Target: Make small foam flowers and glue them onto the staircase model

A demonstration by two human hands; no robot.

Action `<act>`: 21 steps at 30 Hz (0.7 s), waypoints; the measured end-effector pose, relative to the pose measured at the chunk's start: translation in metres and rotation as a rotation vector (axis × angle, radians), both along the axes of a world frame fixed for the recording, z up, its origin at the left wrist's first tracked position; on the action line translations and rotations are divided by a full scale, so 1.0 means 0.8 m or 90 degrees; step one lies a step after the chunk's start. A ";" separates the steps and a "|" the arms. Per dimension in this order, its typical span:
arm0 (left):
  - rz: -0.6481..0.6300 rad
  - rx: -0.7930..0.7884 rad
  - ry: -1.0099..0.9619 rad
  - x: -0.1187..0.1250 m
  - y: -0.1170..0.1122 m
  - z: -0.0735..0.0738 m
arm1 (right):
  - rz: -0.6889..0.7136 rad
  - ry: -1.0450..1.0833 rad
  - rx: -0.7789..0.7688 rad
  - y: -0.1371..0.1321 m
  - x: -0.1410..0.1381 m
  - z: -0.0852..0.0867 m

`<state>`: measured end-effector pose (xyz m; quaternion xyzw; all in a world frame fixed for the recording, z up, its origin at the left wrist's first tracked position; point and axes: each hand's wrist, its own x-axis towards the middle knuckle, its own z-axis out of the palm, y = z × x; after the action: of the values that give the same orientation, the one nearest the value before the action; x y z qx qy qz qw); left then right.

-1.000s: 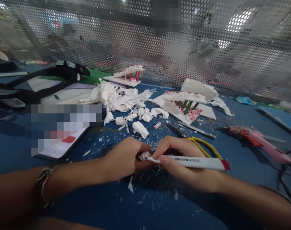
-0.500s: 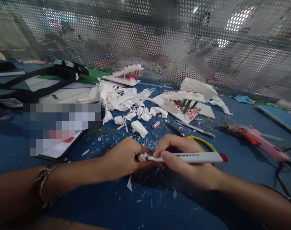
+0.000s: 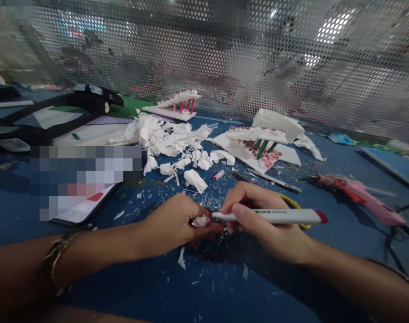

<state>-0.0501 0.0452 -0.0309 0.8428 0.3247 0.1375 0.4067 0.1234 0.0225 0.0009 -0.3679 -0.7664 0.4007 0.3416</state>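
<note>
My left hand [image 3: 172, 224] is closed on a small crumpled piece of white paper [image 3: 200, 220], which shows between thumb and fingers with some dark red on it. In my right hand [image 3: 258, 215] is a white acrylic marker [image 3: 285, 216] with a dark red end, held like a pen. Its tip points left, just beside the paper; whether it touches cannot be made out. Beyond the hands lie a small pink-and-white cap [image 3: 219, 174] and a heap of torn white paper [image 3: 160, 137]. Yellow-handled scissors [image 3: 288, 202] are partly hidden behind my right hand.
White models with green posts [image 3: 263, 150] and red posts [image 3: 187, 106] stand at the back. A pink glue gun [image 3: 362, 197] lies right, a metal-bladed tool [image 3: 276, 180] ahead. On the left are a phone [image 3: 78, 211] and a black strap [image 3: 52, 125]. A perforated metal screen [image 3: 197, 54] rises behind.
My right hand has shifted slightly up and right, drawing the marker tip back from the paper piece. My left hand still pinches the paper in nearly the same place.
</note>
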 end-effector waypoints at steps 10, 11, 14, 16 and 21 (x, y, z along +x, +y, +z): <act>-0.002 0.002 -0.013 0.001 0.001 0.002 | 0.032 -0.062 0.068 0.000 -0.001 0.000; 0.000 -0.003 -0.014 0.001 0.001 0.002 | 0.026 -0.071 0.076 0.000 -0.001 0.000; 0.001 -0.011 -0.005 0.001 0.001 0.003 | 0.023 -0.072 0.082 -0.001 -0.002 0.002; -0.001 -0.009 0.000 0.001 0.000 0.003 | 0.027 -0.077 0.091 -0.001 -0.002 0.003; 0.003 -0.015 0.000 0.000 -0.002 0.004 | 0.047 -0.081 0.123 -0.001 -0.002 0.004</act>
<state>-0.0497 0.0440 -0.0280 0.8370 0.3283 0.1349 0.4166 0.1219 0.0214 0.0043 -0.3291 -0.8347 0.3132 0.3113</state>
